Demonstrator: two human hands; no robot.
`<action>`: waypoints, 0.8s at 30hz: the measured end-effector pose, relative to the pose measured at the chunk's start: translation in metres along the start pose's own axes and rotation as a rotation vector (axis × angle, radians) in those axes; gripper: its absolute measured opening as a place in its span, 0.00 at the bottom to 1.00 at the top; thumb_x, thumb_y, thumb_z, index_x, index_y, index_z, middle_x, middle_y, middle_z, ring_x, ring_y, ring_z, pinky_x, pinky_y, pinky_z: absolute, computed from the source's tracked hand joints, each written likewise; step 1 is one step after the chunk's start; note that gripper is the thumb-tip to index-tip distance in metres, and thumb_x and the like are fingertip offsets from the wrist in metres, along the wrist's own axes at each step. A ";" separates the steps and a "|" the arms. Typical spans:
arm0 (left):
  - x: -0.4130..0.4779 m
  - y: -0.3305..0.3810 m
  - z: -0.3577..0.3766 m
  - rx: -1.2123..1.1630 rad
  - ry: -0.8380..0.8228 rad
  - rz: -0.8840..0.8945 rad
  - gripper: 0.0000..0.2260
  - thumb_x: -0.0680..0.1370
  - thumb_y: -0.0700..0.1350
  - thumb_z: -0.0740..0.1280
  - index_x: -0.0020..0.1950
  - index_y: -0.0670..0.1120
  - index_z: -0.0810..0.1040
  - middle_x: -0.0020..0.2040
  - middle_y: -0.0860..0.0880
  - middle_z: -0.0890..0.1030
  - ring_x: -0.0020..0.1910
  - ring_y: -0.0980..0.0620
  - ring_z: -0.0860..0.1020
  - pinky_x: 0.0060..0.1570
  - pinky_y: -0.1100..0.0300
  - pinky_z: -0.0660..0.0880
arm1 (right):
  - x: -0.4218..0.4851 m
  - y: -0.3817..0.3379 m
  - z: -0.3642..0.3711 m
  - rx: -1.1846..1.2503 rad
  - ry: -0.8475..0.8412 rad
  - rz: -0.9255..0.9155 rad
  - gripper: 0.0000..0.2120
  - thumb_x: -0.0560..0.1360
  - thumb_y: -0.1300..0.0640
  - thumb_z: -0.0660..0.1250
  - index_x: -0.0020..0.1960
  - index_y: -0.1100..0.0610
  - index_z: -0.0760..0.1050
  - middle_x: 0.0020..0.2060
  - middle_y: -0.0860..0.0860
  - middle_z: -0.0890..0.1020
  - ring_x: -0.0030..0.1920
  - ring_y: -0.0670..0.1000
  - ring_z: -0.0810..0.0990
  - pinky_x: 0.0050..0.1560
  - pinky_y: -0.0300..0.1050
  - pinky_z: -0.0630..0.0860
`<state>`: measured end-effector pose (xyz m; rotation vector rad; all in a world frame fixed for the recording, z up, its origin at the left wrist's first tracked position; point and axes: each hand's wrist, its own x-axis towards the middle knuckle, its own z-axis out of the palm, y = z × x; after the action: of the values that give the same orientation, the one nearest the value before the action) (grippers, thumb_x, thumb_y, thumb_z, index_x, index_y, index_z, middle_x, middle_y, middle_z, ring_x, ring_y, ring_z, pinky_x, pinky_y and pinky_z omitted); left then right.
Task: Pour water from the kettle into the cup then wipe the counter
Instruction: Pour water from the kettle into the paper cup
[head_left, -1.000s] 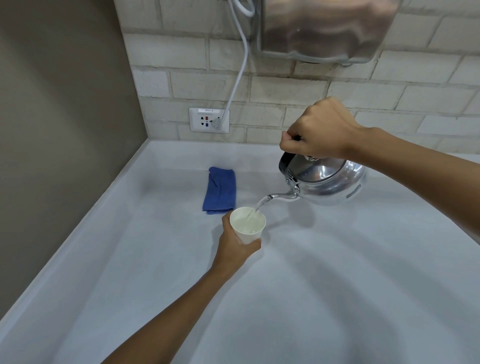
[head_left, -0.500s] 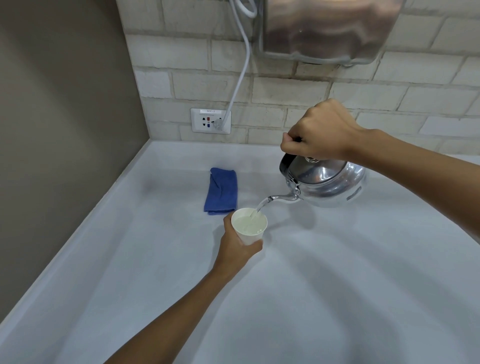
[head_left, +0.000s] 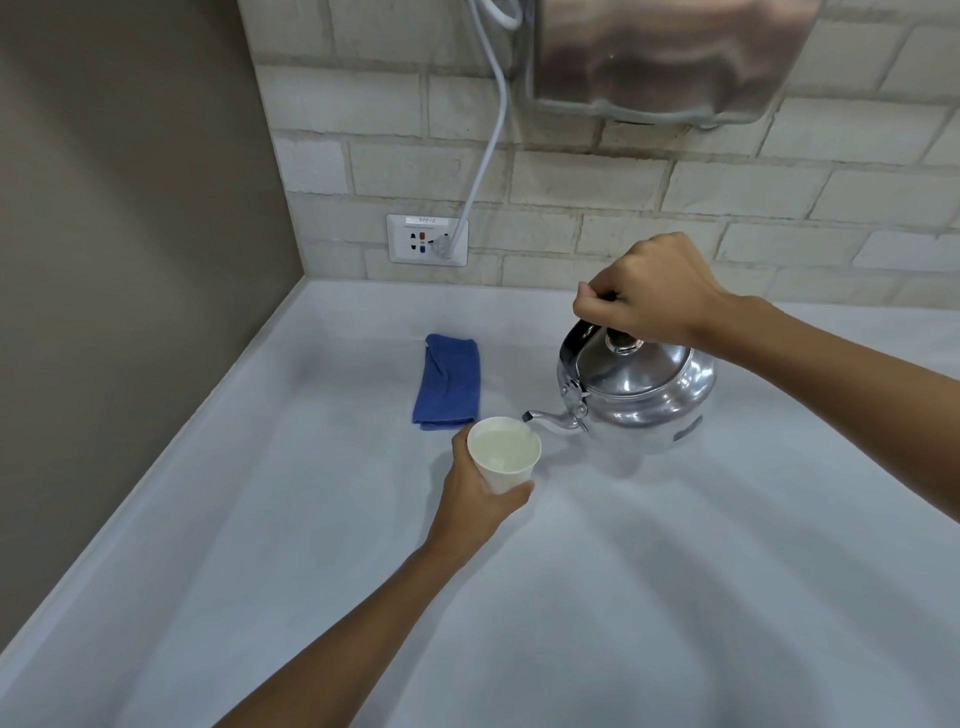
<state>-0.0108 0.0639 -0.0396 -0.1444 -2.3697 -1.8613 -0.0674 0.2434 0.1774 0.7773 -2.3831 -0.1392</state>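
Note:
My right hand (head_left: 652, 291) grips the black handle of a shiny metal kettle (head_left: 639, 397), which sits nearly level just above or on the white counter (head_left: 623, 597). Its spout tip points left, right beside the rim of a white paper cup (head_left: 503, 454). No stream shows at the spout. The cup is nearly full of water and my left hand (head_left: 475, 501) wraps around its lower half. A folded blue cloth (head_left: 448, 381) lies flat on the counter behind the cup.
A brick wall runs along the back, with a wall socket (head_left: 427, 239) and a white cable (head_left: 483, 140) plugged into it. A metal appliance (head_left: 670, 57) hangs above the kettle. A grey side wall (head_left: 130, 260) borders the counter on the left.
The kettle has tipped back toward level and the water stream has stopped. The cup looks fuller. Both hands stay in nearly the same places.

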 end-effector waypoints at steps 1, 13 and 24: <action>0.000 0.000 0.000 0.003 0.001 0.000 0.35 0.63 0.42 0.78 0.61 0.55 0.59 0.51 0.65 0.69 0.51 0.77 0.68 0.41 0.84 0.65 | -0.001 0.001 0.003 0.018 0.009 0.020 0.18 0.69 0.54 0.54 0.22 0.56 0.55 0.16 0.53 0.57 0.22 0.51 0.53 0.27 0.37 0.49; 0.000 -0.003 0.000 -0.006 -0.008 -0.032 0.38 0.63 0.44 0.78 0.65 0.53 0.60 0.53 0.66 0.69 0.52 0.76 0.68 0.44 0.84 0.66 | 0.005 0.039 0.060 0.311 -0.032 0.616 0.22 0.69 0.52 0.60 0.22 0.55 0.55 0.19 0.50 0.57 0.24 0.51 0.56 0.27 0.44 0.55; 0.002 -0.004 -0.001 0.028 -0.004 -0.050 0.36 0.63 0.45 0.79 0.62 0.57 0.60 0.53 0.66 0.69 0.52 0.76 0.68 0.45 0.83 0.66 | 0.032 0.051 0.115 0.372 -0.030 0.775 0.24 0.70 0.51 0.60 0.19 0.55 0.56 0.17 0.49 0.59 0.21 0.50 0.58 0.26 0.41 0.56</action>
<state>-0.0132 0.0624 -0.0430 -0.0870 -2.4224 -1.8494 -0.1814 0.2573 0.1166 -0.0441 -2.5916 0.6234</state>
